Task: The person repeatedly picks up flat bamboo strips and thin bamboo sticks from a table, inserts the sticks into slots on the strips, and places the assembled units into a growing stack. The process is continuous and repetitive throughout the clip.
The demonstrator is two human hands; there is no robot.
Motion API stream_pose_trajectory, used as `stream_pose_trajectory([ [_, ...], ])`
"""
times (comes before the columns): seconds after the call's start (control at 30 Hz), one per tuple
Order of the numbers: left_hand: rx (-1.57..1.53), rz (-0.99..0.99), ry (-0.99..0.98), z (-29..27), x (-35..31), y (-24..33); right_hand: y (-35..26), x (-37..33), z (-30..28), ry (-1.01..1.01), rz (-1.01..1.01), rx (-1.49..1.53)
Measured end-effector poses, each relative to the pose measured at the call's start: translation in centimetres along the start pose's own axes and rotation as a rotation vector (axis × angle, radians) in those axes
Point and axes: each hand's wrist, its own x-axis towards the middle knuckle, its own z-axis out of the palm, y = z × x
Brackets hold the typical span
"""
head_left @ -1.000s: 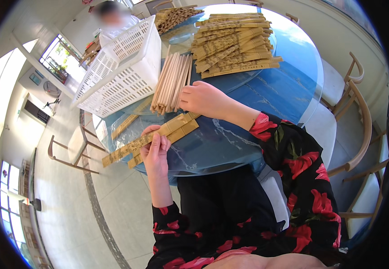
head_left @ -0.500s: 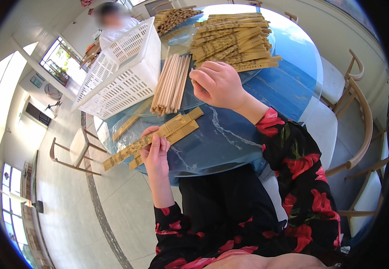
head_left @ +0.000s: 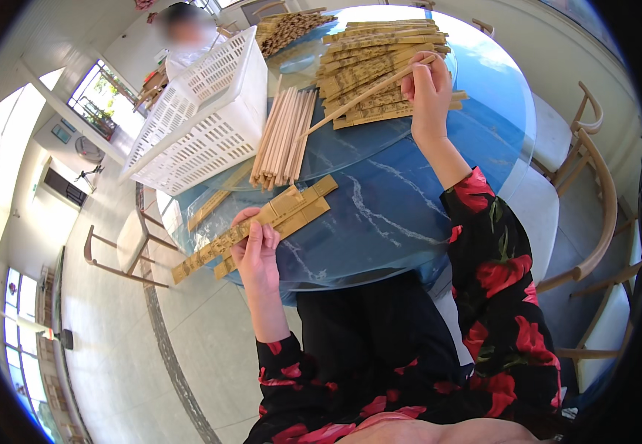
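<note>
My left hand [head_left: 259,255] pinches a gold paper chopstick sleeve [head_left: 213,250] with dark print, at the near left edge of the table. Another gold sleeve [head_left: 307,212] lies under it, slanting the same way. Raised at the right, my right hand [head_left: 430,100] grips one end of a wooden chopstick [head_left: 369,95] between thumb and fingers. The chopstick points down and left, its far tip close to a bundle of loose wooden chopsticks [head_left: 285,137]. Behind my right hand lies a large pile of printed gold sleeves [head_left: 365,55].
A white slotted plastic basket [head_left: 221,137] stands left of the chopsticks on the round blue marbled table [head_left: 402,200]. More filled-looking sleeves [head_left: 291,33] are stacked at the back. A person [head_left: 187,44] is beyond the basket. Wooden chairs [head_left: 595,200] stand at the right.
My right hand has moved right and up from above the chopstick bundle, and a chopstick now shows in its grip. My left hand keeps its place on the sleeve.
</note>
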Motion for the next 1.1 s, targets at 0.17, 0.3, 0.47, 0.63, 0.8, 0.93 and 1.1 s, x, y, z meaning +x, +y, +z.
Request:
stream_pose_trajectory([
  [0.17,-0.041,0.021,-0.003,-0.2,0.2,-0.1,1.5,0.6,-1.5,0.033,0.379,0.193],
  [0.3,-0.069,0.035,0.031,-0.3,0.2,-0.1,2.5,0.0,-1.2,0.004,0.551,0.223],
  [0.47,-0.087,0.039,0.026,-0.8,0.1,-0.1,2.1,-1.1,-0.4,-0.089,0.519,0.138],
  [0.63,-0.095,0.036,0.013,-0.8,0.2,-0.3,1.6,-1.4,-0.3,-0.098,0.476,0.073],
  [0.8,-0.104,0.037,0.010,-1.0,0.1,-0.2,2.0,-1.4,-0.1,-0.070,0.465,0.060],
  [0.93,-0.110,0.037,0.011,-0.8,0.1,-0.2,1.7,-1.4,-0.3,-0.115,0.489,0.067],
  [1.1,-0.114,0.037,0.005,-0.8,0.2,-0.2,2.0,-1.6,-0.4,-0.139,0.522,0.072],
])
